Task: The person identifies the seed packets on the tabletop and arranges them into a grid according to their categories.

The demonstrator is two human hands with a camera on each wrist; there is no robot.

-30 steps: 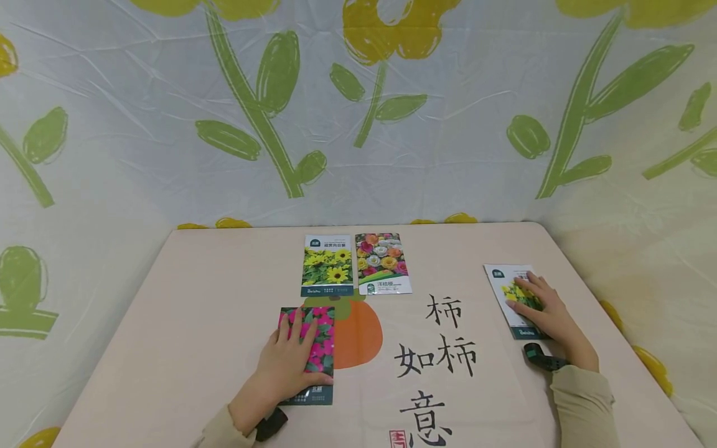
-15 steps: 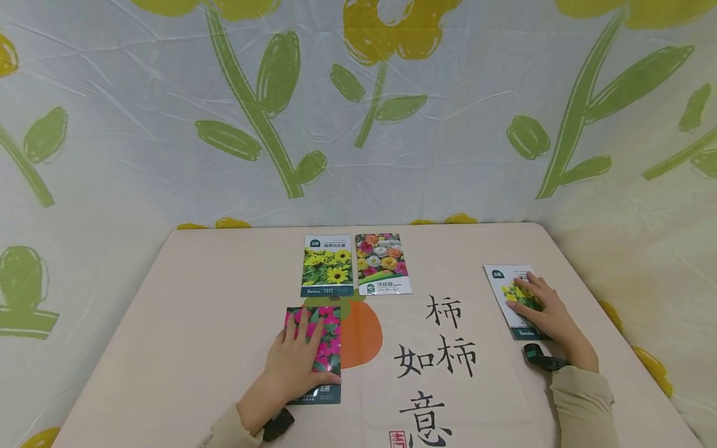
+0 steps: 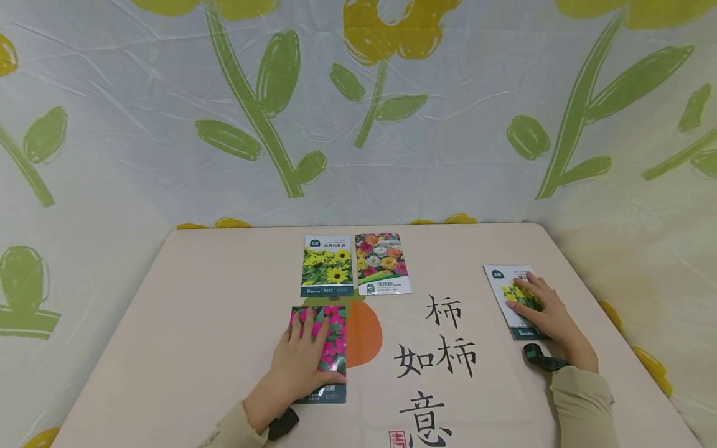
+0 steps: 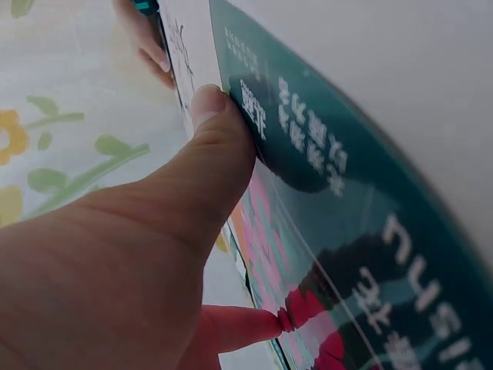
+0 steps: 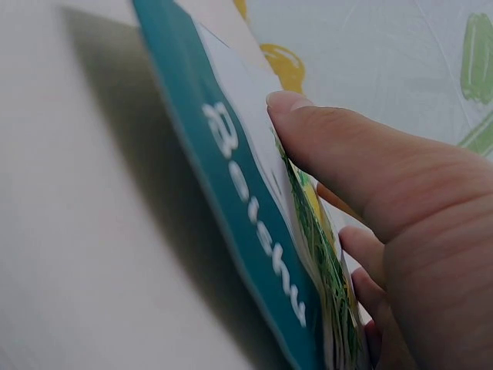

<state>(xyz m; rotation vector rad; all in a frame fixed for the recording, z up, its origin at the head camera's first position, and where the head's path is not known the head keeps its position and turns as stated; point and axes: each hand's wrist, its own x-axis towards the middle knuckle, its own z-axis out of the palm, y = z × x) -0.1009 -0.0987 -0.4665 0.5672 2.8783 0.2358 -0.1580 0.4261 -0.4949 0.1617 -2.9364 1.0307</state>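
Observation:
My left hand point(image 3: 299, 358) lies spread on a seed packet with pink flowers point(image 3: 336, 342), its fingers straight and the thumb at the packet's lower right. In the left wrist view the thumb and a fingertip touch the packet's dark green lower band point(image 4: 370, 200). At the right side of the table my right hand point(image 3: 551, 314) rests on a white seed packet with yellow flowers point(image 3: 506, 298), covering its right part. Seen from the right wrist, the thumb touches the face of this packet point(image 5: 239, 193), near its green band with white lettering.
Toward the back of the table point(image 3: 213, 286) lie a sunflower seed packet point(image 3: 327, 266) and a packet of mixed-colour blooms point(image 3: 384, 262), side by side. The tabletop carries a printed orange persimmon point(image 3: 364, 336) and black characters point(image 3: 437, 358). A floral cloth point(image 3: 448, 155) rises behind.
My left hand has slid the pink-flowered packet a short way to the right across the table, nearer the middle of the persimmon print. The right hand and the other packets have stayed put.

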